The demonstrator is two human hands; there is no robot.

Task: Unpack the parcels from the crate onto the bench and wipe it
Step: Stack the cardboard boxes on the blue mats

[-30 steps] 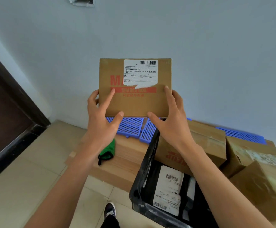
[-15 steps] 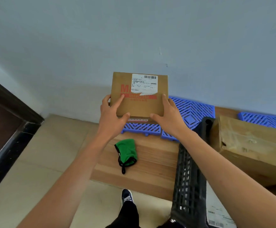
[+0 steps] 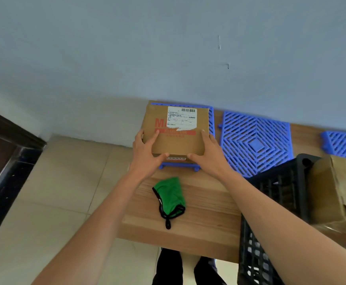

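Parcel point(image 3: 175, 136) gripped by left hand point(image 3: 147, 155) and right hand point(image 3: 207, 154), fingers curled round near corners, centre frame on blue grid mat point(image 3: 254, 142) atop bench point(image 3: 199, 212). Best lowered flat, released evenly, clear of green cloth point(image 3: 170, 197). Half a second ago higher, against wall.

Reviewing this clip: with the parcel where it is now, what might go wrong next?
1. The cardboard parcel, gripped by the left hand and right hand, covers most of the leftmost blue grid mat, near the bench's left end; set down carelessly, it might tip off.
2. The green cloth lies loose close behind; withdrawing arms may drag it floorward.
3. The black crate crowds the right forearm, which might snag it.
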